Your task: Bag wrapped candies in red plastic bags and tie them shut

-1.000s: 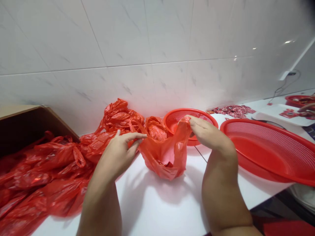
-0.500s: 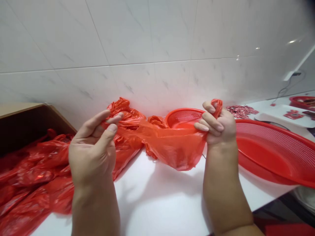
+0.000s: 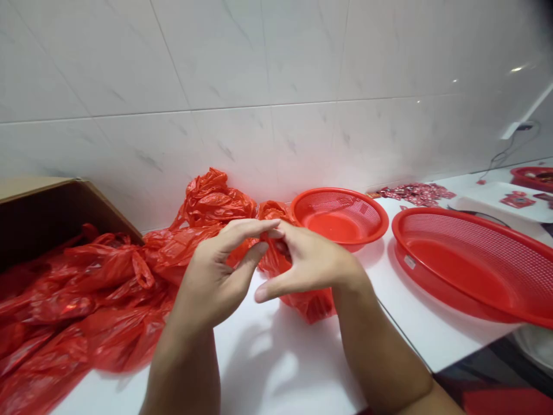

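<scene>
Red plastic bag (image 3: 309, 302) pinched between both hands at centre of counter (image 3: 276, 369), hanging just below and behind fingers (image 3: 242, 229). Left hand (image 3: 216, 276) and right hand (image 3: 311, 262) closed together on bag top, fingertips touching; equally near. Counted: two red baskets (image 3: 341, 216), (image 3: 470, 265) to right; one cardboard box (image 3: 52, 213) at left; loose red bag heap (image 3: 86, 300), number uncountable.

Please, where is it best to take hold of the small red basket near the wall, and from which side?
Probably the near rim of the small red basket, from above and the front. The rim flares outward as a lip, it stands upright, and that side faces bare white table; red plastic bags crowd its left.
</scene>
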Demonstrator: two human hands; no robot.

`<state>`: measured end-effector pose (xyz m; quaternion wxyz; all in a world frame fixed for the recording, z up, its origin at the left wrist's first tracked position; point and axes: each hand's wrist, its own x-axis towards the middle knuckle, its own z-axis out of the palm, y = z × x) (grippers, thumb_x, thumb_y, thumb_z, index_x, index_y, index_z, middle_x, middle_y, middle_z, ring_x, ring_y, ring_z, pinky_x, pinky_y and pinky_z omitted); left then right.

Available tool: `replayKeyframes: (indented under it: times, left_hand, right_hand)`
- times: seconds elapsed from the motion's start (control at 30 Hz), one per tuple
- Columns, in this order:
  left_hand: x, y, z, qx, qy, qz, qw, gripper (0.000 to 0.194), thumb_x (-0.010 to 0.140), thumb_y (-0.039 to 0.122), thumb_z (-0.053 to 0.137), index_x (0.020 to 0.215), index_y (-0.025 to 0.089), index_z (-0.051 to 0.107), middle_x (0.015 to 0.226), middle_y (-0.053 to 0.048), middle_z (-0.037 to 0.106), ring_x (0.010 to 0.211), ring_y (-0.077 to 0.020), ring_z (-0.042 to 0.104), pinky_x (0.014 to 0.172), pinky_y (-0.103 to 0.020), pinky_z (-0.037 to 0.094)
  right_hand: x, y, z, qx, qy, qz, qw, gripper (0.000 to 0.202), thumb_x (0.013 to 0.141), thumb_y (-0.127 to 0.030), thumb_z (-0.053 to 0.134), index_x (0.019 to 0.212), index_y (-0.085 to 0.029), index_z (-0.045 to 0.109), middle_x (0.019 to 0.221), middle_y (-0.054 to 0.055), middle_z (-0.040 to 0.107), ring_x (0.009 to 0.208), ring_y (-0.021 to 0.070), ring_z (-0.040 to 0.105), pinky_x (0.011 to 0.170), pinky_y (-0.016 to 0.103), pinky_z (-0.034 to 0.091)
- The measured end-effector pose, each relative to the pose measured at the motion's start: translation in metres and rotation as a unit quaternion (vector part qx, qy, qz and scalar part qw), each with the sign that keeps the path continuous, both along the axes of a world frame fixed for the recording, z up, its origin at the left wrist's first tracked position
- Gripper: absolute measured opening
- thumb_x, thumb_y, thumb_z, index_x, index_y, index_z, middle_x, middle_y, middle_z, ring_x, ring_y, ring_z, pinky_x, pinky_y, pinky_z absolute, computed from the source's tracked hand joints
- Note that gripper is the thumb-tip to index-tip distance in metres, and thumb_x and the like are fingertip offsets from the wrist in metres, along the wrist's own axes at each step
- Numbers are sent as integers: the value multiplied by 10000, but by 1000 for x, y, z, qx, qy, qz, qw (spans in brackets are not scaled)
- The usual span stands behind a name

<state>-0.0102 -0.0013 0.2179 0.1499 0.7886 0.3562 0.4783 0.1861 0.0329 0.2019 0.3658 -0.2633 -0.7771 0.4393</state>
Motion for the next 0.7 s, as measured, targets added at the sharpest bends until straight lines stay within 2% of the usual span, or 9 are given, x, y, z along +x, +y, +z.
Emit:
replayKeyframes:
  times: [0.07, 0.17, 0.2, 0.27, 0.37, 0.4, 0.5, 0.6, 0.7]
  left_hand:
    - [0, 0, -1, 25, 45, 27, 998, 351, 989, 199, 644, 1283, 344, 769, 1204, -41, 782, 1236, -266, 683, 1091, -447, 568]
    - [-1, 0, -1, 26, 79, 31, 996, 365, 980, 209, 629, 1290, 345, 768, 1227, -51, 776, 1303, -290, 640, 1131, -493, 540]
    - [-2, 0, 0, 19, 75, 29, 997, 359, 981, 212, 622, 1280, 339, 773, 1232, -51, 774, 1288, -288, 650, 1128, -486, 544]
    - [-5, 0, 1, 8, 37, 54, 998, 308, 986, 232, 614, 1223, 311, 795, 1182, -52, 784, 1177, -266, 707, 1072, -444, 581]
    - [-10, 0, 4, -3, -43, 116, 992, 254, 984, 284, 648, 1191, 271, 795, 1084, -47, 795, 994, -225, 752, 964, -385, 622]
    - [-11, 0, 5, -17, -44, 112, 993, 275, 974, 300, 672, 1226, 270, 780, 1102, -48, 793, 1002, -225, 751, 961, -380, 620]
    - [-10, 1, 5, -72, 36, 39, 996, 286, 953, 317, 714, 1229, 269, 773, 1206, -63, 769, 1100, -239, 730, 980, -370, 602]
    - [-8, 2, 5, -64, 69, 38, 995, 123, 959, 314, 701, 966, 242, 800, 1158, -65, 758, 1042, -227, 726, 947, -366, 596]
    - [-10, 2, 6, -39, 42, 61, 996, 140, 919, 329, 750, 825, 227, 760, 1160, -74, 741, 1095, -252, 712, 1011, -409, 572]
  right_hand:
    - [-16, -1, -2, 43, -80, -20, 996, 385, 739, -403, 883, 1044, -259, 696, 985, 31, 696, 921, 230, 647, 682, 300, 502]
    - [-28, 3, -6, 65, -147, -46, 986, 157, 903, -379, 698, 954, -231, 693, 866, 29, 692, 741, 184, 607, 533, 268, 384]
    - [-27, 5, -6, 56, -157, -53, 985, 166, 949, -381, 639, 931, -225, 692, 822, 25, 678, 687, 169, 579, 510, 266, 357]
    - [-21, 7, -6, 13, -162, -53, 985, 310, 1016, -456, 565, 877, -217, 707, 701, 7, 615, 592, 144, 517, 492, 269, 347]
    - [-7, 8, -3, -61, -111, -4, 992, 509, 1035, -628, 515, 873, -216, 765, 589, -20, 505, 541, 129, 472, 510, 268, 404]
    - [-3, 8, -3, -76, -82, 21, 994, 550, 1036, -661, 496, 881, -213, 777, 582, -23, 487, 543, 126, 471, 515, 264, 418]
    - [3, 6, -2, -107, -16, 68, 992, 614, 1021, -727, 477, 862, -205, 758, 576, -28, 486, 540, 116, 478, 492, 242, 421]
    - [2, 6, -3, -141, -14, 47, 989, 676, 992, -782, 471, 712, -195, 660, 531, -18, 513, 483, 100, 473, 433, 225, 388]
    - [1, 9, -4, -189, -2, -4, 982, 690, 956, -830, 471, 694, -203, 590, 480, -7, 564, 391, 90, 454, 383, 219, 380]
